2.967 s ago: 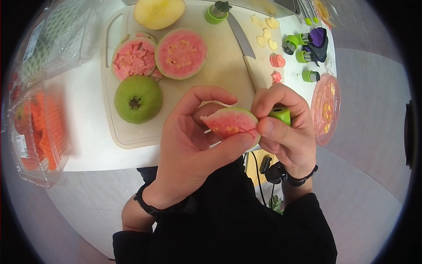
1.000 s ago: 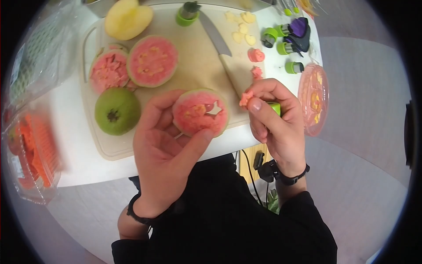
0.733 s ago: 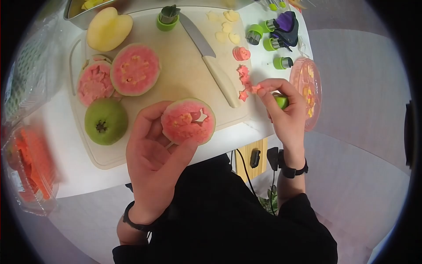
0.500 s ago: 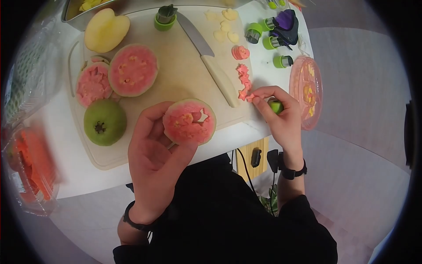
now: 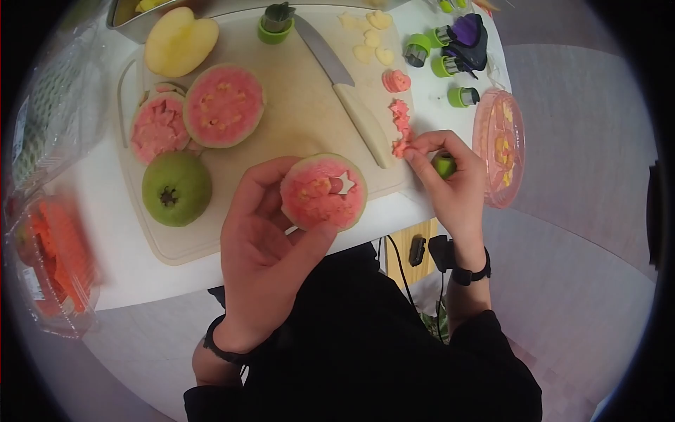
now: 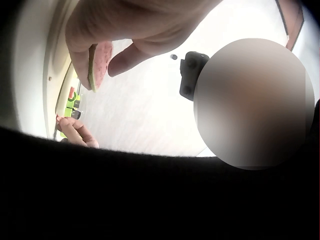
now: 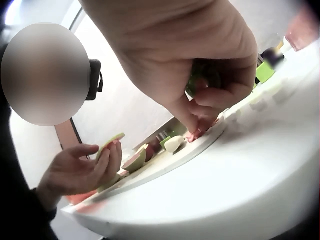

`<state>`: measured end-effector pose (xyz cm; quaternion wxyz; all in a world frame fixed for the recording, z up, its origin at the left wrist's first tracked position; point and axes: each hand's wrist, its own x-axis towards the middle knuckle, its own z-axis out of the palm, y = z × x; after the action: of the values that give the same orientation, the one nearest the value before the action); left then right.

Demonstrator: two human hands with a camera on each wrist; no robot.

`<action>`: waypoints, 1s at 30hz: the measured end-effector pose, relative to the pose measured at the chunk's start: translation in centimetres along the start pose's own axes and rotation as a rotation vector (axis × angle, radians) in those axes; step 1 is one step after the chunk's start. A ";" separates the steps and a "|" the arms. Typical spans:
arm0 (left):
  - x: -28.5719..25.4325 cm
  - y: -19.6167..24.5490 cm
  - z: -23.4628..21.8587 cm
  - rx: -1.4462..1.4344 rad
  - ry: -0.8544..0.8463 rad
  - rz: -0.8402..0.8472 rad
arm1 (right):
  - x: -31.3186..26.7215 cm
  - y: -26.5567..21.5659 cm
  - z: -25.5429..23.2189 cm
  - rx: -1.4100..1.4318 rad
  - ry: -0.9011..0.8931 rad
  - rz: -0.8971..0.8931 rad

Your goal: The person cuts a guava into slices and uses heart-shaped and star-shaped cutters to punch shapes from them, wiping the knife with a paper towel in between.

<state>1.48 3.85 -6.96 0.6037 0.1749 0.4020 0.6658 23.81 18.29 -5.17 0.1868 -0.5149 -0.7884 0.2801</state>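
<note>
My left hand (image 5: 264,246) holds a round pink guava slice (image 5: 316,200) with a star-shaped hole, thumb on its face and fingers behind. In the left wrist view the slice (image 6: 102,62) is edge-on. At the cutting board's right edge, the thumb and index finger of my right hand (image 5: 453,183) touch a small pink star piece (image 5: 399,148), at the lower end of a row of pink stars (image 5: 400,116). A green cutter (image 5: 444,165) is tucked in that hand's curled fingers; the right wrist view shows this cutter (image 7: 202,80) in the palm.
On the board (image 5: 295,91) lie a knife (image 5: 362,123), a guava half (image 5: 225,105), a green guava piece (image 5: 177,188), a pale yellow fruit half (image 5: 181,42) and yellow cut shapes (image 5: 371,37). More green cutters (image 5: 463,97) and a pink dish (image 5: 499,151) stand right; plastic boxes (image 5: 60,260) left.
My right hand has drawn away from the slice, carrying a pink star to the row at the board's edge. The left hand has moved left with the slice, now turned face up.
</note>
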 end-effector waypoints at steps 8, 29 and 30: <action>0.2 0.0 0.4 -0.010 -0.024 -0.006 | -1.7 -7.1 -0.7 0.360 -0.172 0.158; -0.1 1.1 0.2 -0.198 -0.039 -0.184 | -1.7 -7.8 1.4 0.834 -0.308 0.153; -0.1 1.0 0.1 -0.205 -0.045 -0.183 | -1.6 -7.9 1.4 0.843 -0.309 0.156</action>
<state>0.93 3.86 -6.12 0.6854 0.0900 0.3323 0.6416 18.07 13.97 -1.21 0.2386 -0.4041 -0.5829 0.6633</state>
